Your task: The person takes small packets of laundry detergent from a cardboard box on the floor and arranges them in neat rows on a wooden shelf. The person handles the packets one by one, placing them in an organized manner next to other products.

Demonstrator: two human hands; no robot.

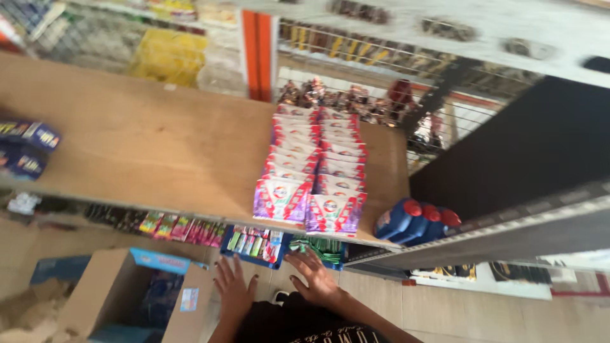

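My left hand [234, 289] hovers spread and empty beside my right hand [316, 278], whose spread fingers touch green packets [323, 249] on the lower shelf [375, 253], under the upper shelf's [159, 146] broad bare wood.

Left hand [234, 289]: bare, no glove, ring or watch visible; fingers long and slim. Right hand [316, 279]: bare, likewise without glove or jewellery as far as the blurred view allows. Both forearms bare to the lower edge of the frame; no sleeve reaches the wrists. Garment [305, 325]: black, covering the torso at bottom centre, with a line of pale printed lettering across it, partly cut off by the frame edge.
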